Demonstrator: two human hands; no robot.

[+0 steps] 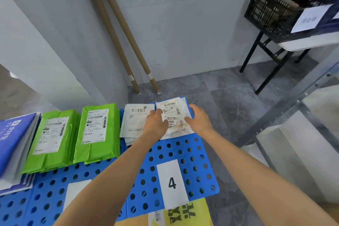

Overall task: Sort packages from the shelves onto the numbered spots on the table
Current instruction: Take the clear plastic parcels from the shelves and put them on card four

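Ahead, a blue perforated plastic board (165,150) covers the table, with green plastic mailers (95,134) lying left of centre. At its far end, beyond the white paper label printed 4 (172,182), sits a crinkled white plastic mailer with a barcode sticker (172,113). The left hand (156,123) and right hand (200,119) pinch its side edges, fingers curled. Placement looks nearly done. The next move is probably to let go and return to the shelves.
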